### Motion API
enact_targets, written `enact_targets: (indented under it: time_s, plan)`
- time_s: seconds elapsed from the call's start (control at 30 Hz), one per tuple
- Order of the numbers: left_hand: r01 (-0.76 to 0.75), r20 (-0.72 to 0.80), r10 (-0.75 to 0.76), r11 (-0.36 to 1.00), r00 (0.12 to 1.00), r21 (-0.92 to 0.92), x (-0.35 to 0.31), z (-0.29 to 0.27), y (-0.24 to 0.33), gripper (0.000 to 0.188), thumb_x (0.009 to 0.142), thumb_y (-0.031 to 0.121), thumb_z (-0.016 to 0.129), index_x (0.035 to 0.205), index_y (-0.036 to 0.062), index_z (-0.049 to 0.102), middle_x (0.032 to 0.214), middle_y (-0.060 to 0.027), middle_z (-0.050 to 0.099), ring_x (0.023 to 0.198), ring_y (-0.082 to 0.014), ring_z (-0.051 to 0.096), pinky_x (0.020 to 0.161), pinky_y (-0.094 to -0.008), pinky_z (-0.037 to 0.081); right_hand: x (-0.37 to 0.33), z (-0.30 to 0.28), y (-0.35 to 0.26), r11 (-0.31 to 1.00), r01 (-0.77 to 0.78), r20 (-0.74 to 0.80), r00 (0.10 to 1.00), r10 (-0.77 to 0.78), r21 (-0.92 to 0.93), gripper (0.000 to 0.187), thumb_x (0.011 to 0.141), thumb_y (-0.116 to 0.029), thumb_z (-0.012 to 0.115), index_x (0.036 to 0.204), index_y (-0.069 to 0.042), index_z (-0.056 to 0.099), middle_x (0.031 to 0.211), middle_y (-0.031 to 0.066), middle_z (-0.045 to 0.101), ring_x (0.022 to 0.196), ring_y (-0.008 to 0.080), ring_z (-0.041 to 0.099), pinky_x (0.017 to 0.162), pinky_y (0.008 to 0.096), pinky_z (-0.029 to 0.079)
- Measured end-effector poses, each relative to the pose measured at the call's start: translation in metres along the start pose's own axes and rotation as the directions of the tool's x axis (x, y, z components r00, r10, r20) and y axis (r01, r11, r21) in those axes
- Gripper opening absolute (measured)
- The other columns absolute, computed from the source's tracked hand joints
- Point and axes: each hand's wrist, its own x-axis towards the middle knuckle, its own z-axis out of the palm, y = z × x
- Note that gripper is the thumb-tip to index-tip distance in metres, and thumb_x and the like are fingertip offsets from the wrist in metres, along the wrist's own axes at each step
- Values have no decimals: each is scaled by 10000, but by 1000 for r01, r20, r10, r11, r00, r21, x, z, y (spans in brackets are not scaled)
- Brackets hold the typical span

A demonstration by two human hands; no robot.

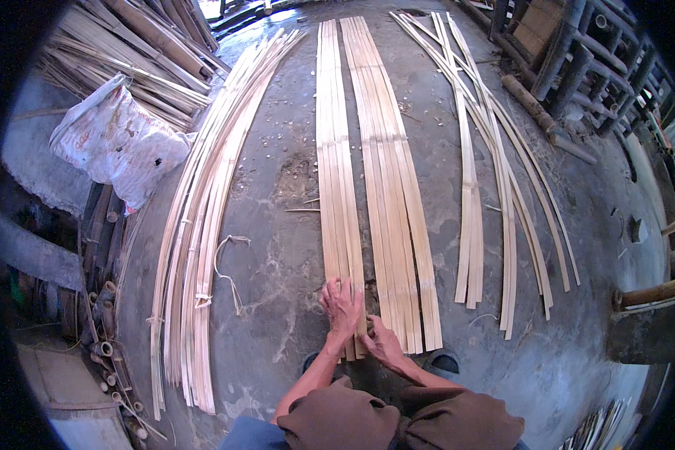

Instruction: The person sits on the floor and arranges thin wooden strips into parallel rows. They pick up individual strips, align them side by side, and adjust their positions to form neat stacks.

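Observation:
Two long rows of pale bamboo strips lie side by side on the floor, a narrower left row (334, 165) and a wider right row (390, 202). My left hand (343, 309) curls its fingers over the near part of the left row, gripping strips there. Close beside it, my right hand (383, 341) is closed at the near right edge of that row, on the end of a bamboo strip; its fingertips are partly hidden. The narrow gap between the rows runs just beyond my right hand.
A tied bundle of strips (195, 225) lies to the left, loose crossing strips (506, 195) to the right. Beyond the bundle are a white sack (120, 142) and piled split bamboo (142, 45). A dark bamboo frame (592, 67) stands far right. My sandal (444, 363) is near the right row.

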Motion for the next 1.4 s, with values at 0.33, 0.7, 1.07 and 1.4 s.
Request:
enact_targets:
  time_s: [0.33, 0.7, 1.07, 1.4]
  plan:
    - [274, 247, -146, 723, 958, -634, 29, 2, 22, 428, 949, 218, 603, 1286, -36, 532, 875, -155, 627, 814, -261, 666, 718, -421, 530, -10, -38, -19, 895, -219, 214, 966, 144, 389, 217, 999, -225, 620, 1044, -12, 630, 801, -37, 547, 710, 71, 503, 632, 254, 442]
    - [371, 376, -136, 641, 917, -673, 35, 17, 40, 222, 986, 141, 497, 1150, 15, 579, 658, -67, 566, 577, -160, 636, 566, -347, 542, -11, -41, 5, 852, -259, 236, 958, 165, 456, 268, 996, -277, 637, 1098, -29, 625, 798, -29, 550, 688, 63, 510, 601, 240, 462]
    - [170, 276, -35, 858, 961, -485, 25, 40, 25, 521, 953, 160, 575, 1409, -63, 455, 683, -199, 545, 584, -293, 587, 575, -438, 458, -22, -50, -2, 920, -234, 170, 967, 188, 315, 708, 986, -216, 646, 1586, -126, 281, 756, -20, 531, 673, 78, 447, 617, 252, 423]
    - [431, 292, -319, 608, 902, -666, 14, 30, 42, 541, 951, 195, 576, 1413, -61, 461, 705, -129, 608, 554, -201, 608, 566, -369, 509, -17, -25, 16, 967, -70, 184, 983, 24, 247, 755, 972, -187, 659, 1598, -151, 239, 1040, 13, 635, 867, 113, 502, 805, 237, 447]
